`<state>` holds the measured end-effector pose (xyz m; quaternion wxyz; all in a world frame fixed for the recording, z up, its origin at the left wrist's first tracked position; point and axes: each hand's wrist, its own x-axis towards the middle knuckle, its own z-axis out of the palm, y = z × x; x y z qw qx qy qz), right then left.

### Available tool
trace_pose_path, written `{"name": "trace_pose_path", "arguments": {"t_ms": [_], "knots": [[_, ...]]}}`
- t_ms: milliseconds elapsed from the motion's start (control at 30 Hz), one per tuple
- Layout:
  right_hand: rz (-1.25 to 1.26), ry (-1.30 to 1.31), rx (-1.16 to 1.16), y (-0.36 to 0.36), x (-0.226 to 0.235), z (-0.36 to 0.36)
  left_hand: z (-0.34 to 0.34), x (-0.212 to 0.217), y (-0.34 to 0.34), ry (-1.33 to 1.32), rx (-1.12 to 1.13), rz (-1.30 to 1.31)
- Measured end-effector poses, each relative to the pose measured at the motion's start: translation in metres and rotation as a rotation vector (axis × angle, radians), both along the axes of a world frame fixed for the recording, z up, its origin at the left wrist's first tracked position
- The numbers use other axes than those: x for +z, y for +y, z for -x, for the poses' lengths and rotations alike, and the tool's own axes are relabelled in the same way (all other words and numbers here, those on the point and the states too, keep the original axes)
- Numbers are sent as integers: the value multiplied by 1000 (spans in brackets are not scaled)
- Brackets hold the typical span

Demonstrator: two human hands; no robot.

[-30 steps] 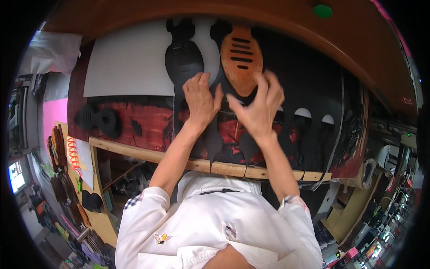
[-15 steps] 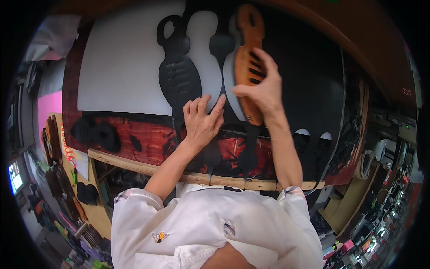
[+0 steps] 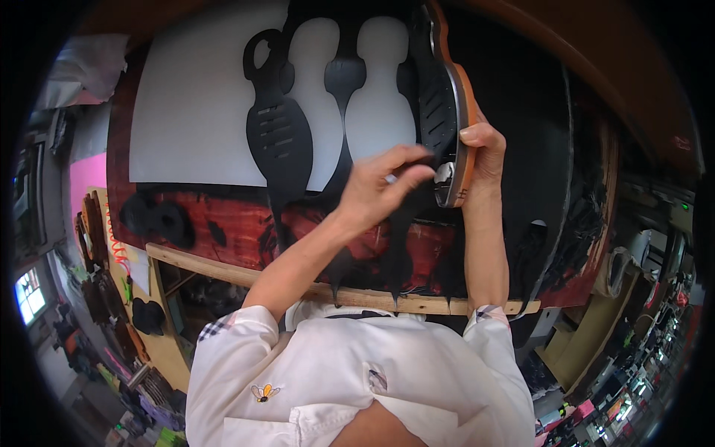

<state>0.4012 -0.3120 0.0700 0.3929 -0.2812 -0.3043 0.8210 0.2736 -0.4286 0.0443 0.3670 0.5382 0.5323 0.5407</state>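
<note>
My right hand (image 3: 485,145) grips an orange-backed cutting die (image 3: 468,100), tipped up on its side with its metal-edged inner face turned left. Inside the die sits a black slotted cut-out piece (image 3: 438,112). My left hand (image 3: 376,186), a little blurred, has its thumb and fingertips closing at the lower end of that piece, beside the die. Left of the hands lies another black slotted cut-out (image 3: 277,138), with a ring at its top end. Between them, the black sheet (image 3: 346,74) has shaped openings that show a white board (image 3: 197,112) underneath.
The red, worn work surface (image 3: 231,238) ends in a wooden edge strip (image 3: 216,272) close to my body. Black rounded pieces (image 3: 156,223) lie at the left. Black scraps (image 3: 577,216) gather at the right. Wooden-backed dies (image 3: 93,223) stand at far left.
My right hand has moved right with the die and turned it onto its side. My left hand has moved right, up to the die. The black sheet and slotted cut-out have shifted slightly left.
</note>
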Motion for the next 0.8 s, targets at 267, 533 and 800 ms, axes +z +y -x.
{"name": "trace_pose_path", "arguments": {"t_ms": [267, 533, 800], "knots": [[-274, -266, -75, 4, 5, -22, 115, -10, -89, 198, 884, 171], [-1043, -1296, -197, -12, -22, -6, 22, -6, -48, 581, 335, -60], [-1057, -1337, -245, -13, -30, -9, -53, -41, -2, 620, 271, -79]]}}
